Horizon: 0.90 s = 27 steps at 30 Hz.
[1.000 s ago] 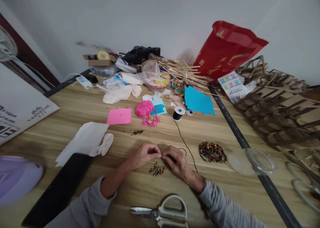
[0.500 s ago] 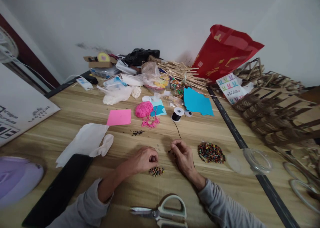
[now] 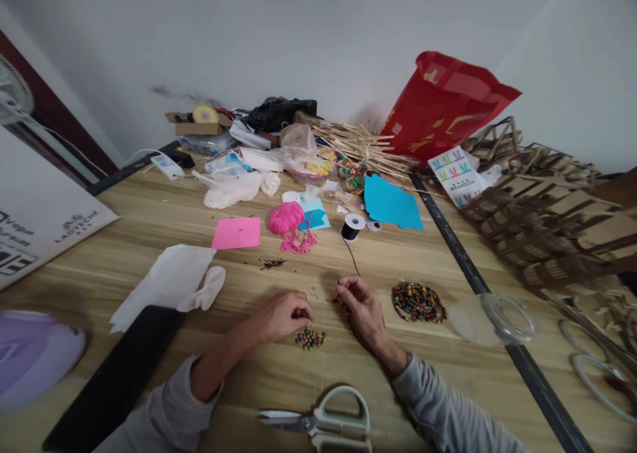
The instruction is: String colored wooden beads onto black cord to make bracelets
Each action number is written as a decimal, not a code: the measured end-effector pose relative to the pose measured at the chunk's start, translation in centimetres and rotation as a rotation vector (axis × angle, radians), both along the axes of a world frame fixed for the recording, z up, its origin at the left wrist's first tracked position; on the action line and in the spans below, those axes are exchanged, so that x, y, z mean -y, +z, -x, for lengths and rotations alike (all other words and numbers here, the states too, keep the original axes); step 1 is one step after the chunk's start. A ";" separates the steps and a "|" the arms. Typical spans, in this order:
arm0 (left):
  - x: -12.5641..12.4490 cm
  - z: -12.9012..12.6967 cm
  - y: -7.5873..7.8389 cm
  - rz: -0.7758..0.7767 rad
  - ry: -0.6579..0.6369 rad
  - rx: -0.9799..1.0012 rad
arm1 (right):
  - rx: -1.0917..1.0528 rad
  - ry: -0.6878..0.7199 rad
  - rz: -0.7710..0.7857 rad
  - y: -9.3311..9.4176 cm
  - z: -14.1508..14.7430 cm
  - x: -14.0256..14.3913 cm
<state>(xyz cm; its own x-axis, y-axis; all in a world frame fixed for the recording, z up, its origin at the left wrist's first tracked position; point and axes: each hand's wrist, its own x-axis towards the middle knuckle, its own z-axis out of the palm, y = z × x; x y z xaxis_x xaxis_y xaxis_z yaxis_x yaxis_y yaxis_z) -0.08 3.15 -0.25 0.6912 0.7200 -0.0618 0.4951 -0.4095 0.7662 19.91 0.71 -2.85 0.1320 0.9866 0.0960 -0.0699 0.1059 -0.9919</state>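
Note:
My left hand (image 3: 284, 315) hovers at the upper left edge of a small heap of colourful round beads (image 3: 310, 338). Its thumb and forefinger are pinched together; whatever lies between them is too small to make out. My right hand (image 3: 362, 308) pinches a thin black cord (image 3: 354, 259), which runs back to a white-rimmed spool (image 3: 352, 227). Dark bits hang below those fingertips, unclear in shape. To the right of that hand lies a coiled pile of strung beads (image 3: 418, 302).
Scissors (image 3: 318, 421) lie near the front edge. Pink yarn (image 3: 285, 218), pink paper (image 3: 237, 233) and blue sheets (image 3: 393, 202) lie farther back. A black tray-like slab (image 3: 114, 380) is at left, a clear round lid (image 3: 510, 317) at right, with stacked woven baskets (image 3: 542, 241) beyond.
My left hand has lifted slightly back from the bead heap, its fingers drawing closer together. The right hand stays almost in place, still pinching the cord.

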 end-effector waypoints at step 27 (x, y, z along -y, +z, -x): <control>-0.3 2.1 1.1 0.147 -0.184 -0.166 | 0.644 0.228 -0.374 0.9 0.1 1.1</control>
